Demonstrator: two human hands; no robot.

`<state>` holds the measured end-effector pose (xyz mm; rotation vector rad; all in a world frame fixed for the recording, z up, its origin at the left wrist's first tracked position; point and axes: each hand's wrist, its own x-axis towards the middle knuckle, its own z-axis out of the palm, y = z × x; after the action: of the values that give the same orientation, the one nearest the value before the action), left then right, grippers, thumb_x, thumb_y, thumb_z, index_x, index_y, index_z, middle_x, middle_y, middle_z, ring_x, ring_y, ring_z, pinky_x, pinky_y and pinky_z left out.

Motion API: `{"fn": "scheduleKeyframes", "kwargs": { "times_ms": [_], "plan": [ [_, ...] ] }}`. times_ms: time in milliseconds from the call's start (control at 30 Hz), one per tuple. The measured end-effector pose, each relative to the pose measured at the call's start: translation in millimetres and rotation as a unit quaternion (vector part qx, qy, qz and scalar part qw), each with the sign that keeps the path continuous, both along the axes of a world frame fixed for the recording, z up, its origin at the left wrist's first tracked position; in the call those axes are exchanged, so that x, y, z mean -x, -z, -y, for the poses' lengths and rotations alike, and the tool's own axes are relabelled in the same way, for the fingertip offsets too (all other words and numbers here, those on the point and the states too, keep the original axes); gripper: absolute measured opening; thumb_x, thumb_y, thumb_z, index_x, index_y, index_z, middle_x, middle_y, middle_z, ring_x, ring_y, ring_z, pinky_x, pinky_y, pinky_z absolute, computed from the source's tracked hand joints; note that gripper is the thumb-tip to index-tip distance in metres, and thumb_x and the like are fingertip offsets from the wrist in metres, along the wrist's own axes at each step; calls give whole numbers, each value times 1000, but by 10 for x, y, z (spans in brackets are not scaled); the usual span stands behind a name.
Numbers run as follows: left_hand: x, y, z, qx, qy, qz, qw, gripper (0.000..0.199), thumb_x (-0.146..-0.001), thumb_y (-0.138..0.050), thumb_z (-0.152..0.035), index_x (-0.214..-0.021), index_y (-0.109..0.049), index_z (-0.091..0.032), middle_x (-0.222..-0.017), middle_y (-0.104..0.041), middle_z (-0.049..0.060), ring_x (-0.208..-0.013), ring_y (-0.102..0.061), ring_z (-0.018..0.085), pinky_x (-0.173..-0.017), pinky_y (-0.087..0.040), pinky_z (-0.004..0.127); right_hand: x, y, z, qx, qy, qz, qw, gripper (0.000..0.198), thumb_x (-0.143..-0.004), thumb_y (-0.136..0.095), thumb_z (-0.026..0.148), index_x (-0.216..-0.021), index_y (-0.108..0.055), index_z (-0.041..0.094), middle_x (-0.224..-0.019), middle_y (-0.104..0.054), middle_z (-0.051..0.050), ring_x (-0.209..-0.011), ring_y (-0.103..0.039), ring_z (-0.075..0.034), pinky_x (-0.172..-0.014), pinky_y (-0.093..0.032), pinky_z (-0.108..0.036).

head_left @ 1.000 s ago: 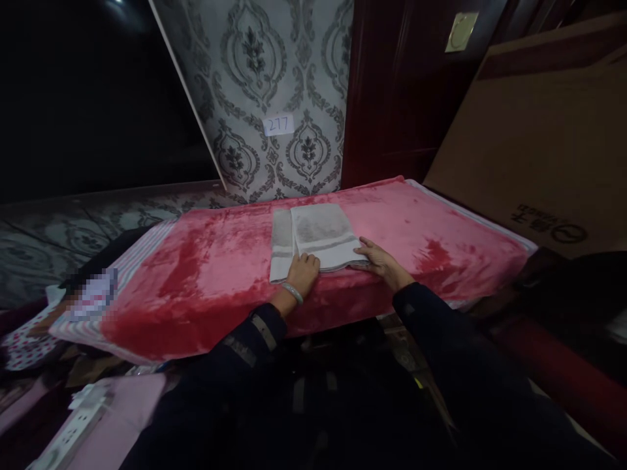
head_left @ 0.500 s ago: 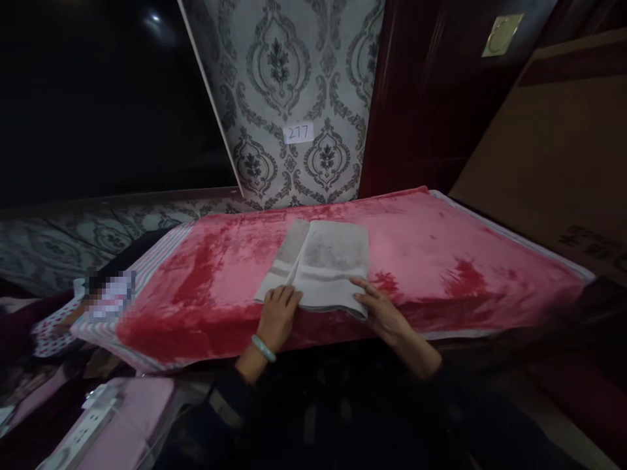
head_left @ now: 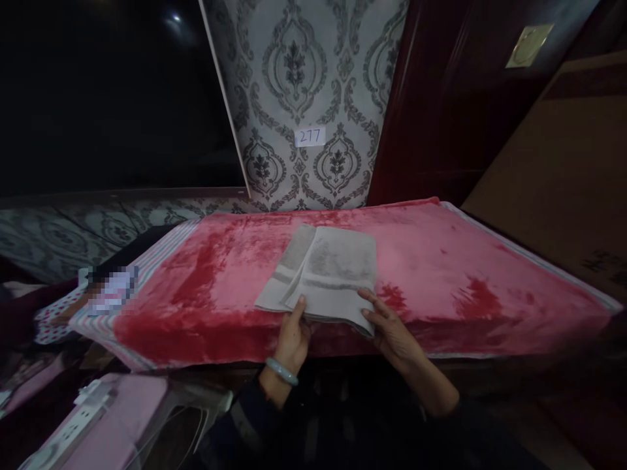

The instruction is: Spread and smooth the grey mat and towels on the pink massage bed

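Observation:
A folded grey towel (head_left: 343, 258) with a pale stripe lies at the middle of the red and pink plush blanket (head_left: 230, 261). Its left part sticks out at an angle from beneath the upper fold. My left hand (head_left: 294, 336), with a pale bangle at the wrist, grips the towel's near edge, thumb on top and the other fingers underneath. At the near right corner, my right hand (head_left: 389, 329) holds the towel between thumb and fingers. The near edge of the towel is slightly raised over the blanket's front edge.
Behind the blanket stands a patterned wall with a paper label (head_left: 310, 136) reading 277. A large dark screen (head_left: 112, 98) is at the left, a cardboard box (head_left: 563, 170) at the right. A white power strip (head_left: 73, 427) rests on a pink surface at lower left.
My left hand has turned from lying over the towel's near edge to pinching it with the thumb on top. My right hand keeps its hold on the corner. The view has shifted slightly.

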<state>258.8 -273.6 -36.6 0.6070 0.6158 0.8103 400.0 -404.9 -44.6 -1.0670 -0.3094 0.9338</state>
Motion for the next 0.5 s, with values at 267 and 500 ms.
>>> {"fn": "scheduleKeyframes", "kwargs": {
  "times_ms": [267, 500],
  "plan": [
    [419, -206, -578, -124, -66, -86, 986, 52, -60, -83, -18, -110, -71, -15, -96, -79, 7, -92, -75, 24, -88, -59, 34, -355, -54, 200, 126, -261, 117, 950, 73, -80, -74, 59, -141, -57, 23, -72, -71, -4, -61, -70, -20, -57, -56, -32],
    [1211, -359, -1233, -84, -38, -216, 972, 48, -56, -74, -8, -103, -69, -14, -88, -78, 8, -68, -73, 22, -63, -60, 31, -1265, -97, -587, 113, -12, 364, 924, 39, -79, -72, 43, -112, -73, 22, -120, -72, -11, -112, -65, -25, -96, -52, -38]
  ]
}}
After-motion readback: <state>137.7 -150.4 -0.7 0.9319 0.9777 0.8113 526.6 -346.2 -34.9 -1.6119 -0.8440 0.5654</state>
